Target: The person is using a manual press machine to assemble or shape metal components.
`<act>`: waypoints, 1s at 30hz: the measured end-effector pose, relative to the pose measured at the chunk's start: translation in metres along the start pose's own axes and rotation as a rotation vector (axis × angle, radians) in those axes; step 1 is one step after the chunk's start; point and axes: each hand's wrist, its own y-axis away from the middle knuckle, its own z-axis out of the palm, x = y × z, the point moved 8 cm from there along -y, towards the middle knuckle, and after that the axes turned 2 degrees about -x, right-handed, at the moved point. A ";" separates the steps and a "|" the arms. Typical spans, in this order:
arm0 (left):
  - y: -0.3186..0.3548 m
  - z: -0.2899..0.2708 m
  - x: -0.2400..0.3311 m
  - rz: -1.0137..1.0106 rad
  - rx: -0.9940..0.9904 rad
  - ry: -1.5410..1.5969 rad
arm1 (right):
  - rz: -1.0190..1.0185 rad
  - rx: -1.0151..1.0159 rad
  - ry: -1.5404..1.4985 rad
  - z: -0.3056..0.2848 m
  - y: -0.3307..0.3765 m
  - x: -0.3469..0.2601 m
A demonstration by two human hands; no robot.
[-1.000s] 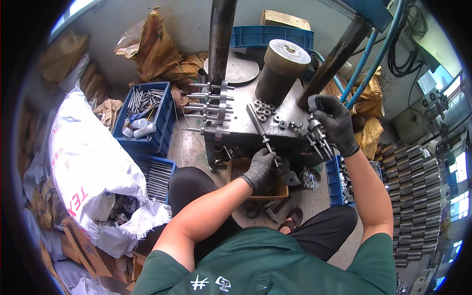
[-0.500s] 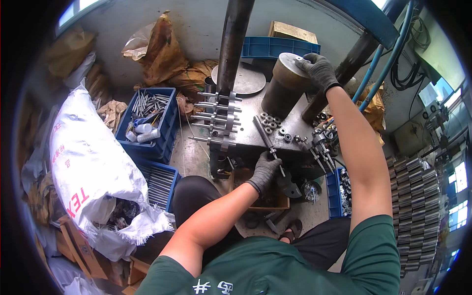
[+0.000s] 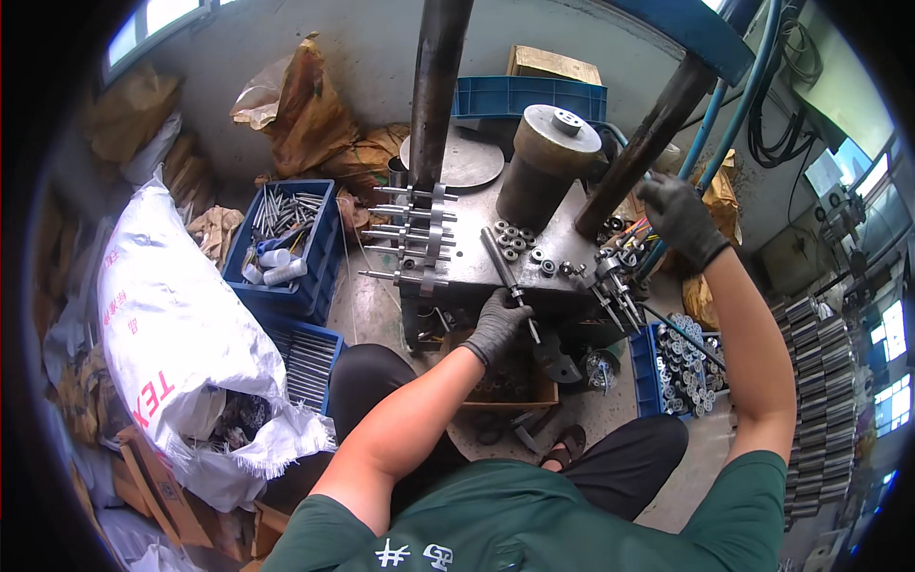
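My left hand [image 3: 500, 326], in a grey knit glove, is closed around a metal shaft [image 3: 499, 255] at the front edge of the steel press table [image 3: 467, 276]. The shaft slants up over the tabletop, its thin end poking out below my fingers. My gloved right hand [image 3: 681, 217] is raised beside the right press column [image 3: 648, 143], near the blue hoses. Its fingers are curled; what they hold, if anything, I cannot make out. A small metal disc with holes [image 3: 568, 122] sits on top of the thick steel cylinder [image 3: 538, 186]. Small ring-shaped parts [image 3: 515, 238] lie by the shaft.
Shafts with round flanges [image 3: 419, 234] line the table's left side, and more [image 3: 615, 281] lie at its right. Blue crates [image 3: 329, 253] with metal parts stand left; another blue crate [image 3: 648, 372] of discs stands right. A white woven sack [image 3: 181, 305] bulges at far left.
My right hand has left the top of the cylinder and moved right, past the column. The disc now shows on the cylinder. My left hand keeps its hold on the shaft.
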 end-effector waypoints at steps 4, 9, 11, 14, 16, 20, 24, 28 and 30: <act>0.022 0.017 0.021 -0.086 -0.016 0.050 | 0.088 -0.253 0.045 -0.031 0.118 0.002; 0.042 0.012 0.038 0.078 0.027 -0.167 | 0.320 -0.489 0.003 -0.052 0.239 0.019; 0.044 0.010 0.055 0.325 0.058 -0.349 | 0.414 -0.446 -0.096 -0.054 0.268 0.018; 0.046 0.023 0.080 0.397 -0.008 -0.390 | 0.609 -0.275 -0.215 -0.053 0.295 0.020; 0.051 0.042 0.116 0.554 -0.047 -0.414 | 0.528 -0.108 -0.104 -0.060 0.291 0.013; 0.038 0.061 0.189 0.705 -0.044 -0.429 | 0.297 0.281 0.060 -0.076 0.262 0.015; 0.003 0.093 0.274 0.833 -0.154 -0.320 | 0.339 0.488 0.070 -0.090 0.233 0.055; -0.046 0.105 0.352 1.026 -0.094 -0.364 | 0.514 0.543 0.057 -0.097 0.198 0.097; -0.081 0.096 0.378 1.062 0.052 -0.391 | 0.608 0.519 0.085 -0.093 0.182 0.118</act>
